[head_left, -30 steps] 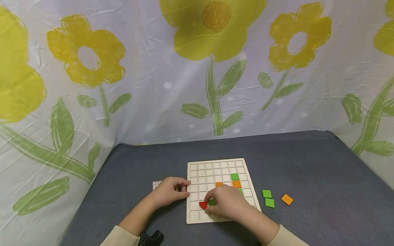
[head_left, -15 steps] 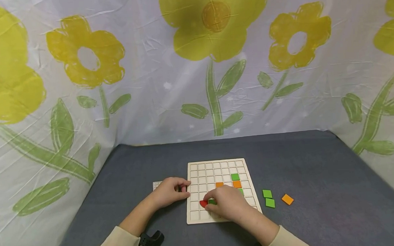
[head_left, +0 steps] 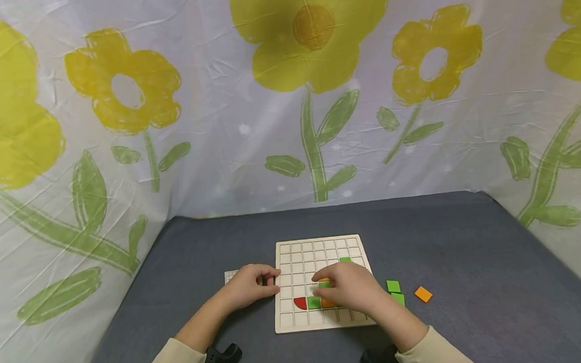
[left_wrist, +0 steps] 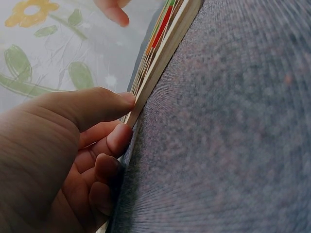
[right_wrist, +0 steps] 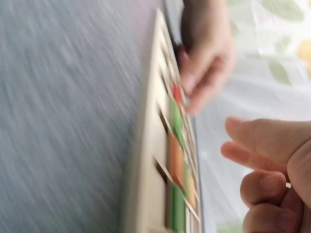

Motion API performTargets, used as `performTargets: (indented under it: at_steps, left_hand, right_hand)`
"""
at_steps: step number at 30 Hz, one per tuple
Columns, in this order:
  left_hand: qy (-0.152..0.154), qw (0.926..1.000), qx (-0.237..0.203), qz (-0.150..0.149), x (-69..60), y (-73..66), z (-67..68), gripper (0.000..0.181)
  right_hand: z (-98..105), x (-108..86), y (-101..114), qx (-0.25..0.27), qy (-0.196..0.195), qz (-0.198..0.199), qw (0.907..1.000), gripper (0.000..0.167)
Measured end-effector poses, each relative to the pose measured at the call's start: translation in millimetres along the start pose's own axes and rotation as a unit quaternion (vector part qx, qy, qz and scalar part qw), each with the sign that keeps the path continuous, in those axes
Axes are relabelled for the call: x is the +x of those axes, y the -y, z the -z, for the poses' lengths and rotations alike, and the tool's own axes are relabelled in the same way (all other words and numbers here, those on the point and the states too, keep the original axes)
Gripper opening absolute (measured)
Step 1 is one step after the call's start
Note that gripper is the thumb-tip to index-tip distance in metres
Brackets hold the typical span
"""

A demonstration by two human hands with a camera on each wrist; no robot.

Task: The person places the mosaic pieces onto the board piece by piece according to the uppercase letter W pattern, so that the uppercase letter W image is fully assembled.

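Note:
A pale wooden grid board (head_left: 288,322) lies on the dark cloth before me. My left hand (head_left: 251,283) grips its left edge, thumb and fingertips at the rim in the left wrist view. My right hand (head_left: 347,284) is raised over the board, thumb and index finger apart with nothing between them. A red quarter-round piece (head_left: 300,303) sits in a cell toward the lower left. Beside it, in the same row, are a green square (head_left: 314,302) and an orange square (head_left: 328,303). Another green square (head_left: 345,259) shows farther up; the right hand covers other pieces.
To the right of the board lie two loose green squares (head_left: 393,286) and an orange square (head_left: 423,294). A small gridded card (head_left: 230,274) is partly hidden behind the left hand. Flower-printed fabric (head_left: 287,127) hangs behind the table.
My right hand has let go of the red piece, which now lies flat in its cell, and has lifted up and to the right. The left hand stays at the board's edge.

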State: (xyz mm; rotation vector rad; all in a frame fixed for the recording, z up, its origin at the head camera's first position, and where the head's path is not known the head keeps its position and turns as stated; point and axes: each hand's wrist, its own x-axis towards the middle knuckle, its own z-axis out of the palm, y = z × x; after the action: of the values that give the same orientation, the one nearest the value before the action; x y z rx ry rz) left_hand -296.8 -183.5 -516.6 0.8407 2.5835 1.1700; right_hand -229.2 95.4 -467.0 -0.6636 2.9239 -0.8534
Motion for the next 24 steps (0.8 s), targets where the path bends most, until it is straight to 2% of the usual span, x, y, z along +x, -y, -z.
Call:
performTargets:
  at_steps: [10,15,18,24]
  left_hand:
    - [-0.001,1.0000,0.004,-0.004,0.7,0.6,-0.4,0.032]
    - [0.001,1.0000,0.004,-0.007,-0.2,0.4,-0.1,0.033]
    - [0.001,1.0000,0.004,-0.009,-0.4,0.4,-0.1,0.033]
    - [0.002,0.9999,0.007,-0.006,-0.2,0.8,-0.3,0.032]
  right_hand:
    - [45.0,-8.4,-36.8,0.098,-0.007,-0.072,0.9926,0.026]
    - [61.3,-16.0,-56.2,0.113,-0.007,-0.095,0.9891,0.028]
    - [69.3,-21.2,-69.7,0.110,0.014,-0.095,0.9893,0.028]
    - [80.4,-33.1,-93.7,0.120,0.097,-0.104,0.9825,0.022]
